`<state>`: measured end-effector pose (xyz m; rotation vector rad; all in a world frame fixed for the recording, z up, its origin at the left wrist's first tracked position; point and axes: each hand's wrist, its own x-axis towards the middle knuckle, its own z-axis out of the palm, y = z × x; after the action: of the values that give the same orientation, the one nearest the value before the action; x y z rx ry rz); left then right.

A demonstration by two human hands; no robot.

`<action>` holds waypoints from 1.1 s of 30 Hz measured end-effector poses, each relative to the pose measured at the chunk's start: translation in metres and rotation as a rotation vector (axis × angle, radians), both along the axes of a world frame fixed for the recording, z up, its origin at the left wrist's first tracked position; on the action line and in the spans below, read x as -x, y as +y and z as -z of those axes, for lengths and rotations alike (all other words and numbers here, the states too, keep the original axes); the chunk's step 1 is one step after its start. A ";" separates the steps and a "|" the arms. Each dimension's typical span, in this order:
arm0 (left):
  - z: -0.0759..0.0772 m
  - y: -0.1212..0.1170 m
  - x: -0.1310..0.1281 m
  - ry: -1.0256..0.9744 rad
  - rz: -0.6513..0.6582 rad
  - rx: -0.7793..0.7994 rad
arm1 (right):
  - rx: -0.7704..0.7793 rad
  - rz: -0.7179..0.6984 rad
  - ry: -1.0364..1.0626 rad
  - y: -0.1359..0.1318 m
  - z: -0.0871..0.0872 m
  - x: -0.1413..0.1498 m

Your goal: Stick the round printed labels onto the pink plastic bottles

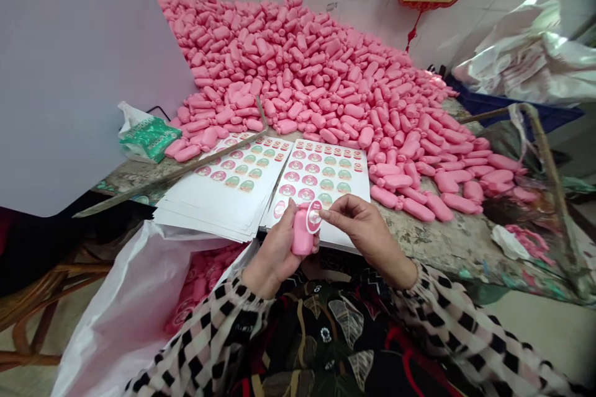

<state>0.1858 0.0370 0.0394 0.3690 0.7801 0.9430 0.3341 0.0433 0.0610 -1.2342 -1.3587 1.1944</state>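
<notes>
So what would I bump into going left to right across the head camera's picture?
Green packet → left hand → right hand → crumpled white scrap.

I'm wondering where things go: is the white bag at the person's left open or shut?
Open: the white bag's mouth gapes, showing pink pieces inside.

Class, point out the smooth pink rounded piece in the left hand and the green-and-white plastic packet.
Smooth pink rounded piece (302, 236): head view, middle of its body.
Green-and-white plastic packet (152, 138): head view, its green side.
</notes>
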 end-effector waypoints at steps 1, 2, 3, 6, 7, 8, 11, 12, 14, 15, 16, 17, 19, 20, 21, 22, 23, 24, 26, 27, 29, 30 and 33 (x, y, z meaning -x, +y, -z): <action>-0.001 0.003 -0.002 0.002 -0.002 0.002 | 0.006 -0.008 -0.017 -0.002 -0.001 0.000; -0.003 0.004 -0.004 0.004 0.003 -0.002 | 0.013 -0.009 -0.031 -0.004 -0.002 0.000; -0.004 0.005 -0.006 0.006 0.013 -0.008 | 0.020 -0.008 -0.044 -0.005 -0.002 0.000; -0.006 0.006 -0.009 0.010 0.032 -0.022 | 0.038 -0.015 -0.062 -0.007 0.001 -0.002; -0.007 0.005 -0.010 0.014 0.031 -0.026 | 0.043 -0.019 -0.060 -0.007 0.001 -0.002; -0.007 0.005 -0.010 0.020 0.025 -0.028 | 0.048 -0.023 -0.053 -0.007 0.002 -0.001; -0.005 0.005 -0.012 0.032 0.017 -0.044 | 0.059 -0.029 -0.023 -0.009 0.004 0.000; -0.005 0.005 -0.013 0.033 0.015 -0.052 | 0.067 -0.035 -0.018 -0.009 0.005 0.000; -0.004 0.006 -0.013 0.031 0.010 -0.068 | 0.081 -0.048 -0.027 -0.010 0.007 0.000; -0.003 0.006 -0.014 0.030 0.007 -0.074 | 0.089 -0.055 -0.039 -0.010 0.008 0.000; -0.003 0.006 -0.014 0.029 0.003 -0.079 | 0.095 -0.060 -0.057 -0.010 0.010 -0.001; -0.003 0.006 -0.014 0.029 0.001 -0.083 | 0.095 -0.061 -0.078 -0.010 0.012 -0.001; -0.002 0.006 -0.015 0.030 -0.001 -0.090 | 0.090 -0.054 -0.116 -0.011 0.014 -0.002; -0.002 0.006 -0.015 0.033 -0.001 -0.092 | 0.090 -0.051 -0.126 -0.011 0.016 -0.002; -0.002 0.006 -0.016 0.037 0.002 -0.093 | 0.093 -0.050 -0.129 -0.012 0.017 -0.002; -0.002 0.006 -0.016 0.043 0.005 -0.095 | 0.101 -0.054 -0.124 -0.012 0.018 -0.002; -0.002 0.006 -0.015 0.050 0.008 -0.099 | 0.111 -0.063 -0.117 -0.012 0.019 -0.002; -0.002 0.005 -0.015 0.057 0.011 -0.107 | 0.119 -0.074 -0.113 -0.012 0.020 -0.002; -0.003 0.003 -0.013 0.073 0.021 -0.143 | 0.120 -0.095 -0.126 -0.013 0.021 -0.003; -0.003 0.002 -0.012 0.085 0.036 -0.170 | 0.107 -0.099 -0.150 -0.013 0.021 -0.003; -0.003 -0.001 -0.008 0.123 0.087 -0.224 | 0.030 -0.085 -0.265 -0.015 0.019 -0.005; -0.003 -0.002 -0.007 0.149 0.117 -0.243 | -0.036 -0.069 -0.364 -0.016 0.017 -0.006; -0.001 -0.008 -0.003 0.208 0.173 -0.264 | -0.275 -0.037 -0.749 -0.024 0.010 -0.006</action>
<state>0.1883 0.0291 0.0404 0.7635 0.7995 0.8537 0.3399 0.0193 0.0506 -1.5210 -2.0092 0.5329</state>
